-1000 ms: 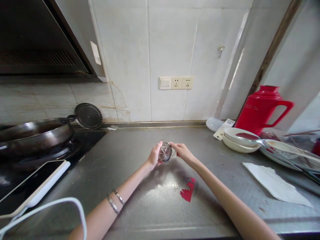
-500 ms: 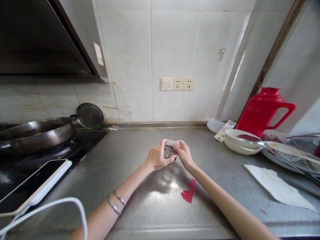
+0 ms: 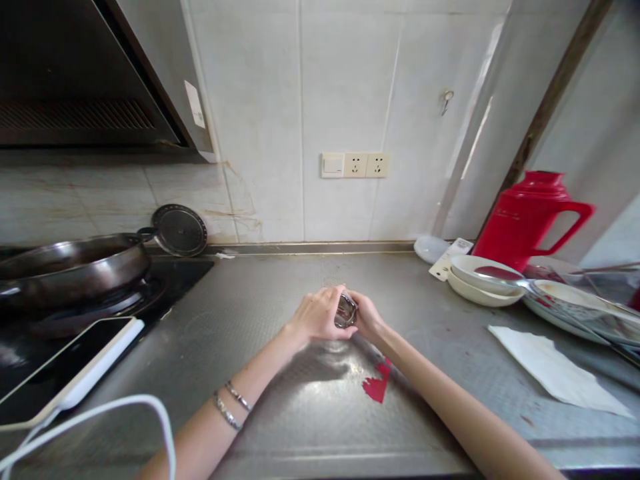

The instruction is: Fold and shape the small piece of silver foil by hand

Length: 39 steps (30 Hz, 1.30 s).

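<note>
Holding a small faceted glass (image 3: 345,311) between them, your left hand (image 3: 316,316) and right hand (image 3: 369,316) close around it just above the middle of the steel counter (image 3: 280,413), so which way its long axis runs cannot be told. Nothing crowds it: a red patch (image 3: 376,387) lies just near, stacked bowls (image 3: 481,280), a red jug (image 3: 525,217) and white paper (image 3: 550,372) sit well right, a pan (image 3: 70,267) far left. Its clear, glinting facets barely show between your fingers.

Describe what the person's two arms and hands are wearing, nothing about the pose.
Both forearms are bare, with no sleeves in view and no gloves. The left hand has two thin silver bracelets partway up its forearm, one beaded-looking and one plainer. The right hand and its forearm carry nothing visible; any rings are too small to tell.
</note>
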Tool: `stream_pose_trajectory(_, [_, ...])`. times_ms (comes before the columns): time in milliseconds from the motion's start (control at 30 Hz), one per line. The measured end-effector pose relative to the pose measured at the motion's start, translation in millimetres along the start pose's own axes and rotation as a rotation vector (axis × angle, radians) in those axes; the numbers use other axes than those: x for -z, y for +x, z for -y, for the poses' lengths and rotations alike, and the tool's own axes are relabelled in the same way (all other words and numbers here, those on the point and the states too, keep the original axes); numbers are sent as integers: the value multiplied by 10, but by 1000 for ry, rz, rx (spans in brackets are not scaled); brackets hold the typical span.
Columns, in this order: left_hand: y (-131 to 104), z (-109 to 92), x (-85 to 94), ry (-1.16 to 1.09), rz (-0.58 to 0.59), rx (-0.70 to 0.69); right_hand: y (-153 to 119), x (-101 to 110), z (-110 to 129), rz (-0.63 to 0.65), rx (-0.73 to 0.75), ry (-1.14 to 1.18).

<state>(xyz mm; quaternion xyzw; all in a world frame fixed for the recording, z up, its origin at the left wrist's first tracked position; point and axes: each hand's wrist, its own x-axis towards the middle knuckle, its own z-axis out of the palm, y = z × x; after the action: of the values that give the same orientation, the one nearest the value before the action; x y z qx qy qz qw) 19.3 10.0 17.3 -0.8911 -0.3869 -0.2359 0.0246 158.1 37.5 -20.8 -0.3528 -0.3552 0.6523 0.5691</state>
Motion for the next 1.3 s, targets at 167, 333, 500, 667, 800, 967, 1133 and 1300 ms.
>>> stream_pose_trajectory(167, [1,32,-33,-15,15,-56,-30,-28,-19,-59,-122,46])
stream_pose_trajectory(333, [8,131,-124,-123,-116,-28,-48,-48,32,-52,-104,92])
stream_pose_trajectory(500, [15,165,-279,-288,-266,127,-72,-36,131,-6,-15,129])
stream_pose_trajectory(667, [27,161,-410,-543,-278,201,-96,-36,158,11,-15,177])
stream_pose_trajectory(800, [13,158,-396,-679,-275,204,-70,-11,165,38,-65,229])
stream_pose_trajectory(967, [3,78,-279,-673,-230,201,-31,22,200,-12,-42,177])
stream_pose_trajectory(1133, [44,68,-230,-556,-181,63,-71,31,257,6,-62,73])
stream_pose_trajectory(1300, [62,127,-231,-454,-144,32,-83,40,224,105,-165,67])
